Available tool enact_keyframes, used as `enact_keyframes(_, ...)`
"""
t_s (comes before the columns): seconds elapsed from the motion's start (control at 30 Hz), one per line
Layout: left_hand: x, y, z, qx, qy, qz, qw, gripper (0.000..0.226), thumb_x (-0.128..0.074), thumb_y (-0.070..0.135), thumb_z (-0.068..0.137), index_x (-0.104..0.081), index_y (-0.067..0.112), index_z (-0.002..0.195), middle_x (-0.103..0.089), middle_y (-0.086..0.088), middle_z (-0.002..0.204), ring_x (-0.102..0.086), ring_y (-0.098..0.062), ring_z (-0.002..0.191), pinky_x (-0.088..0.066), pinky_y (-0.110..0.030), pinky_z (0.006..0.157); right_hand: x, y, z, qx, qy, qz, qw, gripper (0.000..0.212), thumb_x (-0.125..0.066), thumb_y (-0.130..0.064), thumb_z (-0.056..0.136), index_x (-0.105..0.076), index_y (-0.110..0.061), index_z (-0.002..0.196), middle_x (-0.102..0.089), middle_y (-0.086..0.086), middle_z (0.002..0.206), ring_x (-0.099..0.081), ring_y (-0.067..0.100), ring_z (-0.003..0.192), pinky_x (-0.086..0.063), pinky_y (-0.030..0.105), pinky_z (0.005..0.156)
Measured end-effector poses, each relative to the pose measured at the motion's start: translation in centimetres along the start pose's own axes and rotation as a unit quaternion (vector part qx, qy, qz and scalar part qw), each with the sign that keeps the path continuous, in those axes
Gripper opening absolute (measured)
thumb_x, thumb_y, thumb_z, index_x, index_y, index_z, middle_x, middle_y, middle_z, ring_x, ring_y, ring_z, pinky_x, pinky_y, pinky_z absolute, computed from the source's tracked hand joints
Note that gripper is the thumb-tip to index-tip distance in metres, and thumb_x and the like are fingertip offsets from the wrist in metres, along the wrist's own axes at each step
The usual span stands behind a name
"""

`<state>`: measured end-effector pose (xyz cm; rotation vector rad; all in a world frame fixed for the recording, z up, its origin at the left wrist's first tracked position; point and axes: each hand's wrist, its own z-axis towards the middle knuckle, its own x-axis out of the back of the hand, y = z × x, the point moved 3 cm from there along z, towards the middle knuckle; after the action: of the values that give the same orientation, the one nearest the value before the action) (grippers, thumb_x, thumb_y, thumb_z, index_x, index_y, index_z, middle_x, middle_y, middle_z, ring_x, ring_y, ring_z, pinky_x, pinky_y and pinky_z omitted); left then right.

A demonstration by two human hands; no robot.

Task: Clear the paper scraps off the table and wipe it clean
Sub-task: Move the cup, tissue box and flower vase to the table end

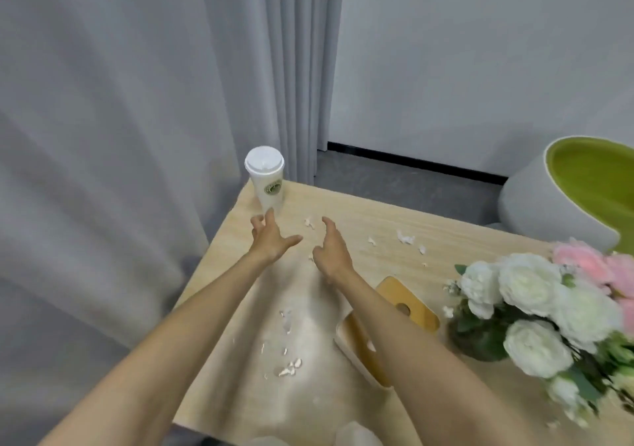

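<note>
Now, at centre-left of the frame, your left hand (271, 239) is spread wide and holds nothing, its fingertips close by the base of the white lidded cup (266, 179). Just right of it, your right hand (334, 250) hangs loose-fingered and empty over the table (446, 221). Paper scraps (290, 369) lie scattered — some below your hands, more to their right, toward the flowers (535, 301) at lower right.

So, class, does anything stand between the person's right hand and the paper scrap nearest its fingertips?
Nothing visible does. The paper scrap lies on the bare table just left of the fingertips of the right hand. The white cup stands off that line, beyond the left hand.
</note>
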<state>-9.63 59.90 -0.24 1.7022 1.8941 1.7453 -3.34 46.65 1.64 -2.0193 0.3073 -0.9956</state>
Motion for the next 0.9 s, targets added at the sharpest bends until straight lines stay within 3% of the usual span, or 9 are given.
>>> enact_keyframes(0.13,-5.2,0.3,-6.0,0.010,-0.065,0.024,0.998,0.084,-0.070,0.035,0.084,-0.021,0.011,0.148,-0.018,-0.013,0.142,-0.027,-0.031,0.135,-0.025,-0.035,0.113,1.8,4.3,-4.9,0.016,0.035,-0.058,0.998,0.070,-0.039,0.002,0.084,-0.020,-0.021,0.148,-0.026,0.003,0.152,-0.026,0.022,0.138,-0.034,0.038,0.108)
enact_keyframes(0.33,-12.1,-1.0,-13.2,0.049,-0.126,0.010,0.991,0.067,-0.057,0.042,0.092,-0.028,0.014,0.146,-0.019,-0.013,0.144,-0.034,-0.032,0.133,-0.028,-0.035,0.111,4.0,9.5,-11.9,0.038,0.095,-0.119,0.988,0.068,-0.042,-0.001,0.083,-0.026,-0.017,0.146,-0.028,0.006,0.151,-0.022,0.025,0.139,-0.016,0.040,0.113)
enact_keyframes(0.43,-14.3,-2.1,-15.9,0.080,-0.127,-0.036,0.988,0.058,-0.050,0.038,0.096,-0.029,0.016,0.145,-0.025,-0.015,0.140,-0.041,-0.032,0.126,-0.032,-0.033,0.106,4.1,13.2,-14.3,0.012,0.048,-0.204,0.978,0.071,-0.047,-0.015,0.088,-0.012,-0.020,0.151,0.003,0.013,0.159,0.008,0.025,0.146,0.006,0.043,0.117)
enact_keyframes(0.5,-14.9,-2.8,-17.0,0.089,-0.126,-0.069,0.986,0.055,-0.048,0.037,0.096,-0.025,0.023,0.145,-0.033,-0.015,0.138,-0.042,-0.033,0.122,-0.036,-0.043,0.106,4.1,15.5,-15.7,-0.024,0.025,-0.234,0.972,0.080,-0.050,-0.027,0.091,0.001,-0.019,0.152,0.021,0.015,0.156,0.021,0.028,0.144,0.010,0.047,0.116)
enact_keyframes(0.57,-15.2,-3.2,-17.2,0.092,-0.122,-0.104,0.983,0.050,-0.044,0.036,0.098,-0.025,0.025,0.143,-0.039,-0.012,0.138,-0.042,-0.032,0.122,-0.038,-0.051,0.104,4.5,17.0,-16.7,-0.074,0.015,-0.191,0.979,0.089,-0.052,-0.034,0.091,0.013,-0.015,0.150,0.029,0.015,0.153,0.023,0.031,0.143,0.008,0.045,0.117)
enact_keyframes(0.67,-15.1,-2.8,-17.2,0.083,-0.120,-0.141,0.979,0.043,-0.039,0.032,0.102,-0.029,0.018,0.142,-0.045,-0.006,0.129,-0.043,-0.026,0.116,-0.039,-0.045,0.100,5.0,18.3,-17.1,-0.110,0.005,-0.092,0.990,0.099,-0.056,-0.030,0.090,0.024,-0.010,0.145,0.035,0.012,0.151,0.024,0.028,0.143,0.005,0.040,0.119)
enact_keyframes(0.73,-14.9,-2.7,-17.1,0.081,-0.126,-0.154,0.977,0.041,-0.038,0.033,0.102,-0.033,0.018,0.140,-0.045,-0.002,0.120,-0.043,-0.023,0.109,-0.040,-0.042,0.093,5.1,18.2,-17.1,-0.118,0.003,-0.011,0.993,0.103,-0.058,-0.023,0.089,0.029,-0.011,0.143,0.031,0.010,0.153,0.018,0.025,0.145,0.001,0.034,0.118)
enact_keyframes(0.8,-14.9,-3.3,-16.7,0.088,-0.124,-0.161,0.975,0.039,-0.037,0.036,0.101,-0.040,0.020,0.137,-0.047,-0.001,0.122,-0.045,-0.024,0.112,-0.043,-0.043,0.094,5.0,18.2,-16.9,-0.151,0.015,0.094,0.984,0.101,-0.055,-0.013,0.089,0.030,-0.011,0.143,0.008,0.010,0.157,-0.008,0.026,0.145,-0.015,0.025,0.110)
enact_keyframes(0.9,-14.9,-4.6,-15.7,0.087,-0.110,-0.170,0.975,0.027,-0.037,0.032,0.099,-0.057,0.021,0.113,-0.057,-0.005,0.121,-0.053,-0.029,0.115,-0.044,-0.051,0.100,4.5,18.6,-16.2,-0.184,0.043,0.172,0.967,0.088,-0.045,-0.008,0.086,0.018,-0.019,0.147,-0.028,0.010,0.149,-0.043,0.031,0.126,-0.041,0.031,0.092)
